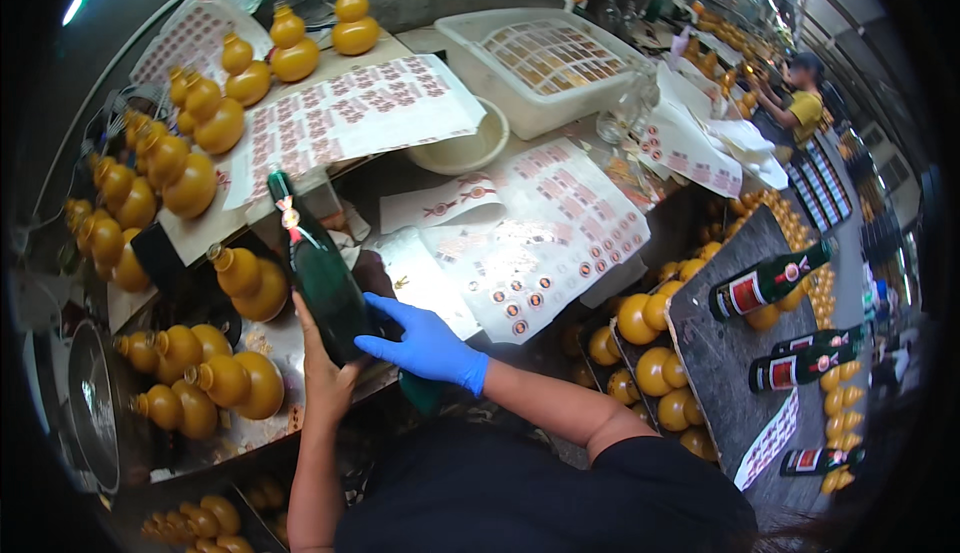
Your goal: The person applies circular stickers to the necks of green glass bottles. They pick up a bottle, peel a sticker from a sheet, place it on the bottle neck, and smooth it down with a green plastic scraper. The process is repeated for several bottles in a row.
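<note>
A dark green glass bottle with a small red and gold emblem on its neck leans left in front of me, neck pointing away. My bare left hand is closed around its lower left side. On the right, my right hand, in a blue glove, grips the bottle near its base, with thumb and fingers against the glass. Beyond the bottle lies a sheet of printed decals with round and rectangular motifs. Another decal sheet rests on the raised board behind.
Several mustard-yellow gourd-shaped bottles stand or lie at left. A white bowl and a plastic tub sit at the back. Labelled green bottles lie on a dark board at right. A person in yellow works far right.
</note>
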Action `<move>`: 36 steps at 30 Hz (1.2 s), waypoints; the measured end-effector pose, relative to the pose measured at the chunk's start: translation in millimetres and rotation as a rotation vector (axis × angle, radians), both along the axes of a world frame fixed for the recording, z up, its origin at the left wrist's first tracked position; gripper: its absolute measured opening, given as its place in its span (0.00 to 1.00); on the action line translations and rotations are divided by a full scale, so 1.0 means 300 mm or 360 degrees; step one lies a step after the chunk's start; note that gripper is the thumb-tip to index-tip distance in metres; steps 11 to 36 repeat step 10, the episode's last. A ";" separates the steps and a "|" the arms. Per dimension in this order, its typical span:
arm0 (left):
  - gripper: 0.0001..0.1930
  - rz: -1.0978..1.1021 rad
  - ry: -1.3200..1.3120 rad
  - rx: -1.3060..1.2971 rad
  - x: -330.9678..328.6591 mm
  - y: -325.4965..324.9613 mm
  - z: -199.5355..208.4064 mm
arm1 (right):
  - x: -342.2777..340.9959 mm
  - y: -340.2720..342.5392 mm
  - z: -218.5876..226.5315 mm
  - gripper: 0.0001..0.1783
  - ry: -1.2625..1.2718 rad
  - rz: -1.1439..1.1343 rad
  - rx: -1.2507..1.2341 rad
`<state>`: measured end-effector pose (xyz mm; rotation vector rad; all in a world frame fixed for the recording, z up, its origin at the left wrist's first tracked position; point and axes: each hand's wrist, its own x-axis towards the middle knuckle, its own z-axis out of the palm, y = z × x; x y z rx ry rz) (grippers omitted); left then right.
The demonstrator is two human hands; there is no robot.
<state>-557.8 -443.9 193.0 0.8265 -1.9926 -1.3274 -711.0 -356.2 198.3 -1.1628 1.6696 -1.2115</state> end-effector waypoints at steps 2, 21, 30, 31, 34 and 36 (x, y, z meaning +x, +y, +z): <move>0.59 -0.0085 -0.0023 0.0247 -0.018 0.010 0.063 | -0.022 0.001 -0.040 0.39 0.0050 -0.0049 -0.0030; 0.41 -0.0500 0.1289 -0.0041 0.142 -0.099 0.438 | 0.012 0.170 -0.041 0.22 -0.0603 -0.0201 -0.0374; 0.41 -0.0500 0.1289 -0.0041 0.142 -0.099 0.438 | 0.012 0.170 -0.041 0.22 -0.0603 -0.0201 -0.0374; 0.41 -0.0500 0.1289 -0.0041 0.142 -0.099 0.438 | 0.012 0.170 -0.041 0.22 -0.0603 -0.0201 -0.0374; 0.41 -0.0500 0.1289 -0.0041 0.142 -0.099 0.438 | 0.012 0.170 -0.041 0.22 -0.0603 -0.0201 -0.0374; 0.41 -0.0500 0.1289 -0.0041 0.142 -0.099 0.438 | 0.012 0.170 -0.041 0.22 -0.0603 -0.0201 -0.0374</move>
